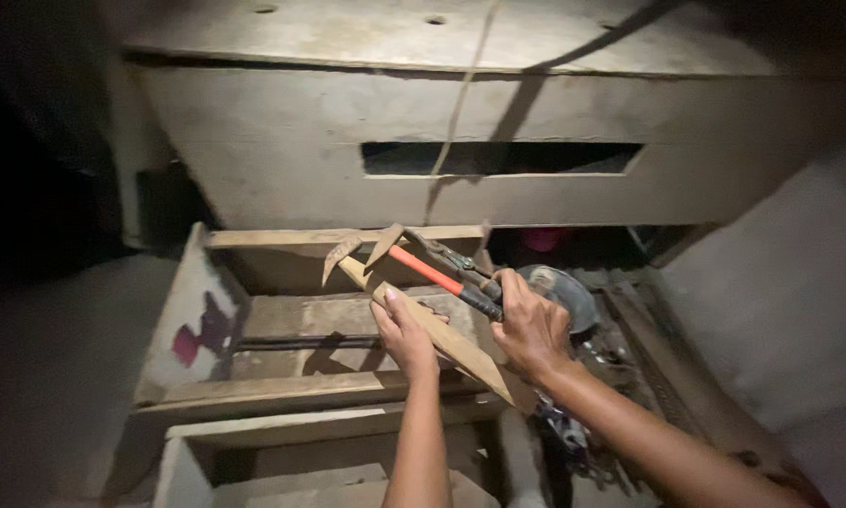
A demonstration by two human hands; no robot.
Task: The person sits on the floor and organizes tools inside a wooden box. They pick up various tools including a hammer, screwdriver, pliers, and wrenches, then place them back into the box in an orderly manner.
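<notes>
My left hand (402,331) is wrapped around the middle of a wooden handle (460,353). The handle carries a rusty metal head with two pointed claws (355,248) at its upper end. My right hand (533,327) grips a plier-like tool (432,272) with a red and black handle. Its far end lies across the wooden handle just below the claws. Both tools are held above an open wooden box (282,390).
A large wooden cabinet (282,179) with a long slot (498,158) stands behind the box, and a cord (460,99) hangs down its front. A dark rod (300,343) lies in the box. A round metal disc (569,292) and clutter lie to the right, by a pale wall (780,292).
</notes>
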